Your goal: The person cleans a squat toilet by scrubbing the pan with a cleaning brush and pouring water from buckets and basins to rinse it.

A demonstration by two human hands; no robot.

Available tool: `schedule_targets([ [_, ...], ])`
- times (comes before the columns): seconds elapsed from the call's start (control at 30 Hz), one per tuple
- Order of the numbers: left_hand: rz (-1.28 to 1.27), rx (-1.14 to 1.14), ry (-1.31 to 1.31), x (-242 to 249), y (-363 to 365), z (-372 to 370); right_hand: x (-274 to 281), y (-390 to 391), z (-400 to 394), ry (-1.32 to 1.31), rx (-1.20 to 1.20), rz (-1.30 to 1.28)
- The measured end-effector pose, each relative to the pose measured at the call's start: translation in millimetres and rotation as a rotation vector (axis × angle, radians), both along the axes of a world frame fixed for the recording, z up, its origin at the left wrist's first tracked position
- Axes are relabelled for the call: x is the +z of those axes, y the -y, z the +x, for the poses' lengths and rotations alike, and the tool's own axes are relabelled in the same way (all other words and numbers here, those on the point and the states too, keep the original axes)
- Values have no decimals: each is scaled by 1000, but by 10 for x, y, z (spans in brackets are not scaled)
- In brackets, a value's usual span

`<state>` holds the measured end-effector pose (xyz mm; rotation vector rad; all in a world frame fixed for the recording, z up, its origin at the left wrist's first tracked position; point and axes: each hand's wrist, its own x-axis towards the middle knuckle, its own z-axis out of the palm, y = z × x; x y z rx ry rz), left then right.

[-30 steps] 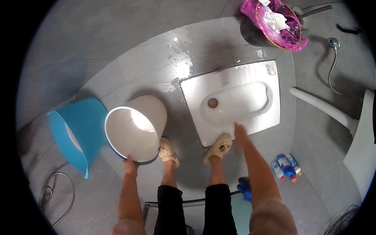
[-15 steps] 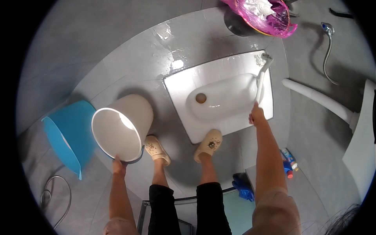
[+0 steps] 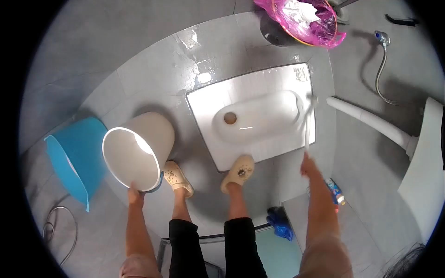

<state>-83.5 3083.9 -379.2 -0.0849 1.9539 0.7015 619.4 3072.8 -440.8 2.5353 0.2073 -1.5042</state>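
My right hand is closed around the handle of a white long-handled brush. The brush head, blurred by motion, is over the right edge of a white squat toilet set in the floor. On the other side, my left hand grips the near rim of a whitish bucket, which is tilted with its mouth toward me. The bucket's inside looks bare, and its blue handle hangs by the rim.
A blue tub leans left of the bucket. Behind the toilet stands a bin with a pink liner. A white pipe and hose are at right. Bottles and blue gloves lie nearby. Wet patches mark the floor.
My right hand has drawn the brush back toward me, its head leaving the toilet's far right corner. My left hand stays on the bucket rim. The whole view has shifted slightly.
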Motion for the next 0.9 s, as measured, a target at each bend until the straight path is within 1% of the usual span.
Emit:
schedule_targets([
  [0.03,-44,26,1,10,56,-14,13,463,-28,36,78,-18],
  [0.07,-50,30,13,49,84,45,-50,934,49,100,264,44],
  [0.1,-28,41,0,58,32,96,-162,1240,126,160,395,122],
  [0.13,-8,48,-18,45,-33,131,-219,1371,167,170,384,166],
  [0.23,-31,43,-46,9,36,46,164,1095,-75,59,-298,-137],
  [0.27,-3,-3,-12,-6,84,0,100,638,-118,-69,-390,53],
  [0.3,1,-4,-7,-51,89,41,1,-175,-154,-140,-22,204],
  [0.37,26,33,-37,-19,69,70,20,-565,-222,-168,-342,174],
  [0.4,27,32,-30,-4,38,79,28,-419,-178,-161,-342,177],
  [0.47,18,50,-16,38,8,108,129,171,-79,26,-548,88],
  [0.5,18,55,-9,38,3,106,363,408,-110,-25,-483,63],
  [0.53,0,20,-21,37,9,93,484,556,-112,37,-605,-30],
  [0.57,-17,-15,-34,30,21,84,656,599,-96,38,-629,-73],
  [0.6,-17,-9,-31,19,30,69,739,612,-49,103,-648,-108],
  [0.63,-5,-1,-44,13,29,66,741,597,48,106,-644,-108],
  [0.7,1,8,-55,-1,69,52,658,578,344,167,-550,39],
  [0.77,14,14,-37,-35,98,-16,417,364,699,200,-661,197],
  [0.8,14,14,-36,-44,109,-32,328,175,825,216,-658,244],
  [0.83,25,1,-27,-45,116,-39,270,-20,849,250,-562,236],
  [0.87,34,-12,-17,-47,121,-37,228,-213,804,308,-377,192],
  [0.9,28,-13,-16,-49,122,-28,187,-300,769,374,-140,120],
])
